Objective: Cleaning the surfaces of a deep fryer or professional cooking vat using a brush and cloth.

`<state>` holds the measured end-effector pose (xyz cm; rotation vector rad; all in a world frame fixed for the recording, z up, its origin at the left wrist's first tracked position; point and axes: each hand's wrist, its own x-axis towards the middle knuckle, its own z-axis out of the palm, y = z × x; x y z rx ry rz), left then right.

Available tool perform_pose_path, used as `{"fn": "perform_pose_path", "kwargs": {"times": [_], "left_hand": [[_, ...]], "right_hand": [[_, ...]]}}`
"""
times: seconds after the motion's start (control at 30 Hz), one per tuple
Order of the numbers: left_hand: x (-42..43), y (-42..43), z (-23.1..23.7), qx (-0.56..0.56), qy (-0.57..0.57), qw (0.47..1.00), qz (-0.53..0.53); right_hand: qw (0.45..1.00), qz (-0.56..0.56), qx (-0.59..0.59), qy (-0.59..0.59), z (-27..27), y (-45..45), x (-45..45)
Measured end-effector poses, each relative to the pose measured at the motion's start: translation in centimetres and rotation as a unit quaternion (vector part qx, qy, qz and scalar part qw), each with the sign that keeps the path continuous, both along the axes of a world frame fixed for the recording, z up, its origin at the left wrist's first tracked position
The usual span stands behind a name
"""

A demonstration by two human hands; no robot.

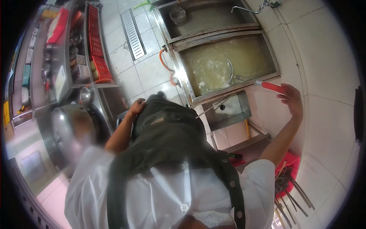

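My right hand [289, 96] holds the red handle of a long wire skimmer [273, 87] at its end. The round head of the skimmer sits partly under the cloudy yellowish liquid in a steel vat [186, 75], where pale bits float and the surface is stirred up. My left hand [138, 106] rests beside the dark apron [168, 128] at my waist, its fingers loosely curled, and nothing shows in it.
Behind the vat, a second steel basin [211, 17] holds a small wire basket [177, 15] under a wall tap [248, 11]. A small steel sink [246, 107] adjoins the vat. Red crates [100, 67] line the left shelves; utensils stand in a red container [294, 163] at lower right.
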<state>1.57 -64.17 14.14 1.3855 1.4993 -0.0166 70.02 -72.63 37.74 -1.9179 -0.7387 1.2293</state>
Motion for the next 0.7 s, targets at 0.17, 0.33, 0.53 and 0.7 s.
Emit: {"fn": "perform_pose_path", "kwargs": {"times": [0.17,0.33,0.53,0.7], "left_hand": [[2.3,0.8,0.7,0.045,0.027,0.996,-0.068],[2.6,1.1,-0.8,0.011,-0.003,0.999,-0.032],[1.8,1.0,-3.4,0.049,-0.013,0.998,-0.049],[2.5,2.0,-3.2,-0.012,0.003,1.000,-0.022]], "right_hand": [[0.957,0.242,-0.141,-0.071,-2.2,2.0,1.9],[0.922,0.313,-0.221,-0.052,-3.9,1.3,-5.0],[0.964,0.212,-0.136,0.089,-6.4,-3.6,-9.8],[0.972,0.157,-0.103,0.141,-8.8,-6.2,-11.4]]}}
